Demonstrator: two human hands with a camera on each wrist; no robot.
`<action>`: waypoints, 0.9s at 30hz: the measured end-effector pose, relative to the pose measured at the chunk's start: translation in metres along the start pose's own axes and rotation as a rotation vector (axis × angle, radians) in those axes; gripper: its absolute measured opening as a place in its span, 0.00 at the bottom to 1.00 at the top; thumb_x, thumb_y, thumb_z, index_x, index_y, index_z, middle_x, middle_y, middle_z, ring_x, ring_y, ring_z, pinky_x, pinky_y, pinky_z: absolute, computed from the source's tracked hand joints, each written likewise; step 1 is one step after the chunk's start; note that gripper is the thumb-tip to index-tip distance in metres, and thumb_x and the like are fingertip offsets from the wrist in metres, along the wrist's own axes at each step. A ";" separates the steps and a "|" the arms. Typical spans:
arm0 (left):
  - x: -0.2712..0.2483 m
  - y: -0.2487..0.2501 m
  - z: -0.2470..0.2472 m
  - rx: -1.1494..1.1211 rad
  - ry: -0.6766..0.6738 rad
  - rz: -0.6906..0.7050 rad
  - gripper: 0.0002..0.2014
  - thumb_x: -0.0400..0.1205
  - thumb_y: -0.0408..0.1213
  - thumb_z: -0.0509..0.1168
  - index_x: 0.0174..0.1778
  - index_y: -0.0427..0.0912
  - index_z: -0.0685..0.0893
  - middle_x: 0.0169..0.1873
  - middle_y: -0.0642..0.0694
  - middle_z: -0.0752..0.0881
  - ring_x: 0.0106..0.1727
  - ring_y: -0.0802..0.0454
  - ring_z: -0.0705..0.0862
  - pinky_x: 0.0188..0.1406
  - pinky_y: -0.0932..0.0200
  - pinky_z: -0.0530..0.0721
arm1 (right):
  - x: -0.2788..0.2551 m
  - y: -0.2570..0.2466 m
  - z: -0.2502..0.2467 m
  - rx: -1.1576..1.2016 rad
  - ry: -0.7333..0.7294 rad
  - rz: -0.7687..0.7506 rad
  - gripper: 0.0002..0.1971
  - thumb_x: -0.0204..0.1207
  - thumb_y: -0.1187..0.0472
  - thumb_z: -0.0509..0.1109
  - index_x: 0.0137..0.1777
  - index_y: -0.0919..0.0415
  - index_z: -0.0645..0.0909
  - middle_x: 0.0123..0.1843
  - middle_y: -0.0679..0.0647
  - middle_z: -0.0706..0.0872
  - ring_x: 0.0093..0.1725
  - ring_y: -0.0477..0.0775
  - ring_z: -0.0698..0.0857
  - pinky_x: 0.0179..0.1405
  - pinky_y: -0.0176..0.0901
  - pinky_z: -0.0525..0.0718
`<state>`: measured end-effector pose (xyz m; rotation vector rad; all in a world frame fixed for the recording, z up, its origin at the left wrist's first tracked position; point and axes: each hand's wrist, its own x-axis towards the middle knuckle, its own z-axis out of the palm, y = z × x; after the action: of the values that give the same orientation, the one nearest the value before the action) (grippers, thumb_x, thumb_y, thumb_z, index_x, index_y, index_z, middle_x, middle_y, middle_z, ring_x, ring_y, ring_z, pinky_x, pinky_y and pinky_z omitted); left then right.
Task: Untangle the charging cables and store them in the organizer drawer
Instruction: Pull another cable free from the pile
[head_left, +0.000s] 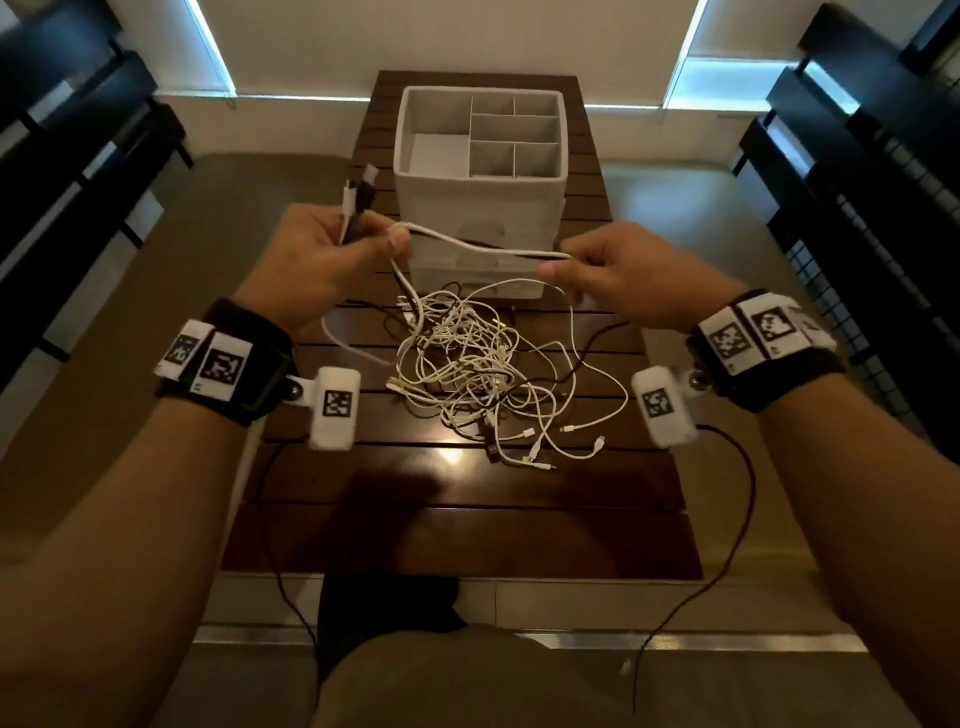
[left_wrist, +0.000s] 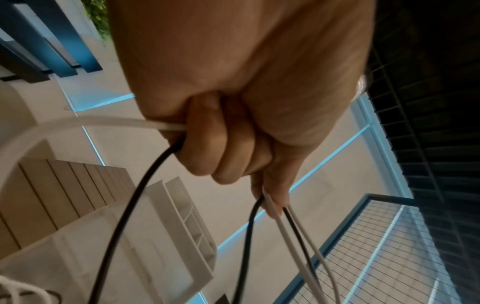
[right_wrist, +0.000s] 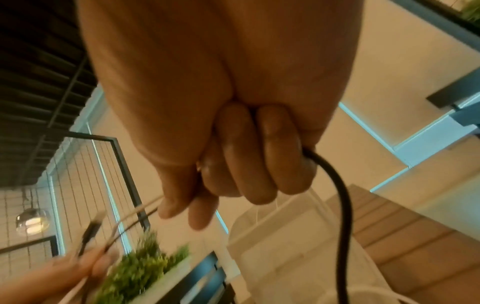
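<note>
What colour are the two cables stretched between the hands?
One white cable and one black cable, side by side; the head view shows them best.

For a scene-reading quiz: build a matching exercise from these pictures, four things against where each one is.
Things:
1. left hand
2. right hand
3. tangled cables
4. organizer

Places:
A. at the far end of the table
B. loose on the table top, in front of the organizer
C. gripping cable plug ends
D. pinching the far end of the stretched cable span

Pairs: 1-C, 2-D, 3-B, 4-A
</note>
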<state>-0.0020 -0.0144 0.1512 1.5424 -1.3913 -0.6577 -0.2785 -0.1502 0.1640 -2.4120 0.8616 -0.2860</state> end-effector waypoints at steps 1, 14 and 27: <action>-0.004 0.000 0.001 -0.002 -0.023 -0.003 0.10 0.89 0.33 0.66 0.60 0.29 0.88 0.21 0.68 0.82 0.26 0.72 0.80 0.31 0.81 0.73 | -0.007 -0.002 -0.009 -0.008 -0.001 0.006 0.22 0.85 0.43 0.70 0.37 0.60 0.86 0.26 0.47 0.78 0.25 0.41 0.75 0.31 0.36 0.73; 0.013 0.002 0.018 -0.164 -0.015 0.006 0.09 0.87 0.45 0.71 0.48 0.45 0.93 0.25 0.51 0.74 0.24 0.55 0.66 0.23 0.64 0.67 | -0.010 -0.049 -0.044 0.387 0.391 -0.165 0.16 0.91 0.50 0.63 0.42 0.52 0.82 0.29 0.47 0.73 0.24 0.43 0.71 0.25 0.32 0.69; 0.004 -0.011 0.051 -0.207 -0.221 -0.158 0.11 0.86 0.48 0.70 0.44 0.47 0.91 0.23 0.57 0.74 0.21 0.60 0.68 0.20 0.67 0.66 | 0.019 -0.034 -0.008 0.022 0.129 -0.053 0.17 0.90 0.47 0.64 0.41 0.52 0.85 0.30 0.43 0.80 0.29 0.39 0.75 0.32 0.34 0.71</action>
<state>-0.0400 -0.0329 0.1206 1.4559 -1.3224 -1.0631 -0.2492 -0.1436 0.1903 -2.4195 0.8465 -0.4734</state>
